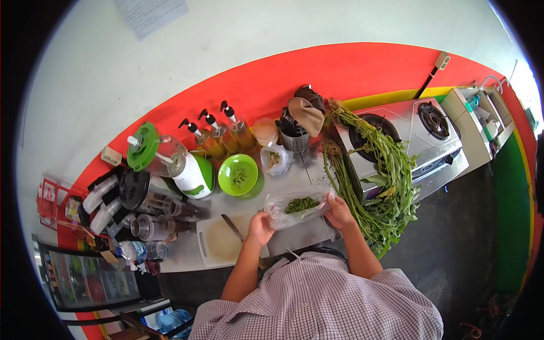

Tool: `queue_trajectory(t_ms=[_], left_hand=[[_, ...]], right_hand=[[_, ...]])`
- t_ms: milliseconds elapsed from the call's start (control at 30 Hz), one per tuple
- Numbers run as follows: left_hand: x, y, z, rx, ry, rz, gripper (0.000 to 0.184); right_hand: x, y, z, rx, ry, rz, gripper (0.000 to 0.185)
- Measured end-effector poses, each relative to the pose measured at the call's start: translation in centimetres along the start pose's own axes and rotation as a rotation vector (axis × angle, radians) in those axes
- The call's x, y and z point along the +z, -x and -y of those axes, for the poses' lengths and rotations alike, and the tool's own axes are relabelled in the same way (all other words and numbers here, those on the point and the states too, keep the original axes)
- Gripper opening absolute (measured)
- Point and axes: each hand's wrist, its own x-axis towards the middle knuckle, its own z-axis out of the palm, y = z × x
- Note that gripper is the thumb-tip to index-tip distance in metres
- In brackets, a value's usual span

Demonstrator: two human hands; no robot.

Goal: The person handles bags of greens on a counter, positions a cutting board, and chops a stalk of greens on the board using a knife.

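Fingers (332, 202) of both hands (260, 229) (340, 214) clamped on clear bag (277, 213) of chopped greens (301, 205), printed wall sheet (152, 15), text illegible

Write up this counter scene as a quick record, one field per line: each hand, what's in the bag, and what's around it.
Left hand: grip on one end of a clear plastic bag
Right hand: grip on the bag's other end
Bag contents: chopped greens
Cutting board: on the counter, knife lying on it
Green bowl: small green pieces inside
Leafy stems: lying partly across the stove
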Motion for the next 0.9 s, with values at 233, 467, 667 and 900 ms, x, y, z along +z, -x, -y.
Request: queue_trajectory(t_ms=[233, 467, 667, 900], left_hand=[[6.5, -4.9, 0.3, 0.271, -0.414, -0.074, 0.041], [9.0, -9.0, 0.5, 0.661, -0.917, -0.364, 0.056], [9.0, -7.6, 3.0, 0.618, -1.100, -0.508, 0.066], [10.9, -6.2, 4.2, 0.435, -0.884, -0.228, 0.068]], right_hand=[[1.7, -4.0, 3.4, -0.227, 0.440, -0.003, 0.018], [0.7, -7.7, 3.8, -0.196, 0.578, -0.002, 0.022], [-1.6, -6.4, 3.4, -0.312, 1.290, -0.087, 0.048], [0.8, -2.7, 3.3, -0.459, 2.063, -0.405, 0.036]])
